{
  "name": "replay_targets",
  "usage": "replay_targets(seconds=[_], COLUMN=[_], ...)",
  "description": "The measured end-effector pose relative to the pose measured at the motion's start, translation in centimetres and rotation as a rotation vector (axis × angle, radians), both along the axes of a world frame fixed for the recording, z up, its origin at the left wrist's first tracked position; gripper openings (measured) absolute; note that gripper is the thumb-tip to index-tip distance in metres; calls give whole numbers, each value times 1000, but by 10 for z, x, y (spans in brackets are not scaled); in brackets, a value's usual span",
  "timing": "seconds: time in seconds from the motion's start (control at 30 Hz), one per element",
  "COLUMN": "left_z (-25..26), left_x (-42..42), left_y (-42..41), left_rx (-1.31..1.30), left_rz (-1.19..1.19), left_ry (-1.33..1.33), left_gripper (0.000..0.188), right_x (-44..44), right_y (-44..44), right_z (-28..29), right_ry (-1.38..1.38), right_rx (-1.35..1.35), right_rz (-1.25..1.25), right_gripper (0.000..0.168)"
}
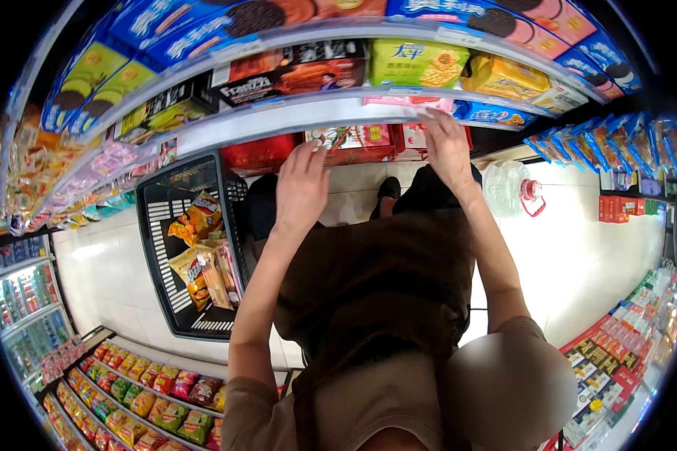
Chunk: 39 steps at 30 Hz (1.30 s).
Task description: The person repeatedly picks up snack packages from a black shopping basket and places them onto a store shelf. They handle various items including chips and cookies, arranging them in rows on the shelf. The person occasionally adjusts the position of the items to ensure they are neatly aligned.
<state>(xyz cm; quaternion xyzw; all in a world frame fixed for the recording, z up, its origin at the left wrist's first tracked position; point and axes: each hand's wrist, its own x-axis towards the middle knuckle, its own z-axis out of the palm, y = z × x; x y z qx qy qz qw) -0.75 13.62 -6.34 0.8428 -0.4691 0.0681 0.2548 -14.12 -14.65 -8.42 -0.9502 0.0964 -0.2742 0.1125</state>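
My left hand (303,186) is raised in front of the shelf unit, with nothing visible in it. Its fingertips overlap the edge of a red-and-white gift box (350,141) low under the shelf; contact cannot be told. Farther right, my right hand (447,149) has its fingers spread at the lower shelf edge (338,125). Just behind those fingertips lies a pink snack package (395,102). Another red-and-white box (410,144) is partly covered by this hand. Beside my left forearm, a black shopping basket (238,225) holds several snack bags (198,217).
Above are Oreo cartons (254,20), a dark Franzzi box (293,73), a green cracker pack (417,62) and a yellow pack (505,78). A large water bottle (505,189) is on the floor at right. Snack racks (163,389) stand behind, and blue bags (609,141) hang at right.
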Motion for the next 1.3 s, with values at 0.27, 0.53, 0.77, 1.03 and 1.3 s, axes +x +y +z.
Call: replay_targets(seconds=[0.27, 0.53, 0.77, 1.03, 1.3], left_z=[-19, -43, -51, -50, -33], left_x=[36, 54, 49, 49, 37], left_y=[-141, -186, -184, -184, -167], left_rx=[222, 442, 456, 341, 284], left_rz=[-155, -155, -111, -132, -87], left_ry=[-87, 28, -37, -121, -201], left_gripper=[44, 31, 27, 22, 25], right_x=[24, 38, 29, 30, 26], right_y=[-62, -81, -63, -59, -53], right_z=[-9, -26, -19, -16, -14], right_ry=[214, 219, 226, 303, 88], right_rx=[-209, -255, -258, -244, -312], right_rz=[-172, -101, -93, -114, -63], right_gripper=[24, 24, 21, 25, 35])
